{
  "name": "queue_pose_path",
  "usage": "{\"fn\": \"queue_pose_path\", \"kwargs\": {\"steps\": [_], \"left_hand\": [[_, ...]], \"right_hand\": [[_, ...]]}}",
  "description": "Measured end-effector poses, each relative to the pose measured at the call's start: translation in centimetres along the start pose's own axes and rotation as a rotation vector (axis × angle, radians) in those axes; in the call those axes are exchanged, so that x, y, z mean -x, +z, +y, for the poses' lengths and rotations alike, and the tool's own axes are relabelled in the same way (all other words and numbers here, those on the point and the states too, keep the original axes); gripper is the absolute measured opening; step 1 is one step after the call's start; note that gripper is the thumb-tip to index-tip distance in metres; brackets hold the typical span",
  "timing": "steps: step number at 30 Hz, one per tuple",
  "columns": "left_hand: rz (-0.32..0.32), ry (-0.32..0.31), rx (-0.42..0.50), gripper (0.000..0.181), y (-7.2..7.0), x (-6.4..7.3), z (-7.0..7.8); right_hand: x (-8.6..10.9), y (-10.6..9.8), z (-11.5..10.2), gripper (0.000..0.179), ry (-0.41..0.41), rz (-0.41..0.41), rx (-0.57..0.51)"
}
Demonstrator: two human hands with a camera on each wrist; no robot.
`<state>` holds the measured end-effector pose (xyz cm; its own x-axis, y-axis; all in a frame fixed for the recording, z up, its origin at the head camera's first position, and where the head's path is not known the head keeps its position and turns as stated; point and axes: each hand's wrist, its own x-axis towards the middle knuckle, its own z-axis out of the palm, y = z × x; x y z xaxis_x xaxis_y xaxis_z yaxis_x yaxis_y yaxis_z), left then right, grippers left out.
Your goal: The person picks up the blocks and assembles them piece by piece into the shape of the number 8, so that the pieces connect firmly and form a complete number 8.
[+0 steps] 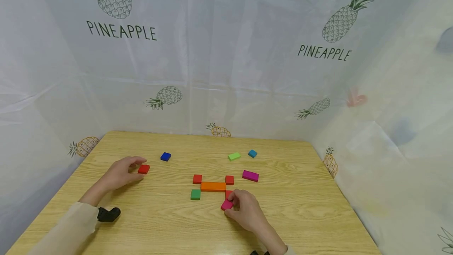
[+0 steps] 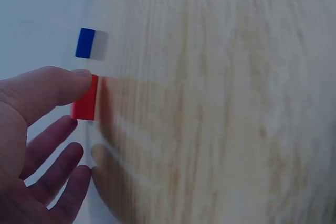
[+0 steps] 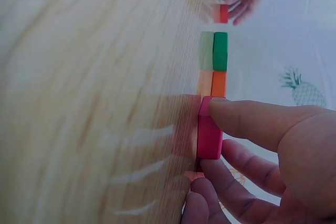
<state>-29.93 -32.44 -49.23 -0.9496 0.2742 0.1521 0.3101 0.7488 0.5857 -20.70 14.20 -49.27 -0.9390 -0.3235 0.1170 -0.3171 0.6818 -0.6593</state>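
Observation:
My left hand point(image 1: 122, 173) is at a red block point(image 1: 143, 169) on the left of the table, thumb and index finger at its opposite sides. In the left wrist view the thumb covers part of that red block point(image 2: 86, 103). With thumb and fingers, my right hand point(image 1: 247, 209) pinches a pink block point(image 1: 227, 205), close in front of a partly covered red block point(image 1: 229, 194). That one adjoins the right end of a long orange block point(image 1: 213, 187). Around the orange block's other corners lie two red blocks point(image 1: 197, 179) and a green block point(image 1: 195, 194).
Farther back lie a dark blue block point(image 1: 165, 156), a light green block point(image 1: 234, 156) and a light blue block point(image 1: 252, 153). A purple block point(image 1: 250, 175) sits right of the arrangement. A pineapple-print curtain point(image 1: 226, 70) rises behind the wooden table point(image 1: 159, 227).

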Motion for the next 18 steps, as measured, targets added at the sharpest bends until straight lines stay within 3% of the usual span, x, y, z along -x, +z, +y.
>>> {"fn": "queue_pose_path", "kwargs": {"steps": [18], "left_hand": [[-0.002,-0.006,-0.042,0.042,0.19,-0.83,-0.99]], "right_hand": [[0.08,-0.1,-0.02,0.026,-0.004,0.0,0.001]]}}
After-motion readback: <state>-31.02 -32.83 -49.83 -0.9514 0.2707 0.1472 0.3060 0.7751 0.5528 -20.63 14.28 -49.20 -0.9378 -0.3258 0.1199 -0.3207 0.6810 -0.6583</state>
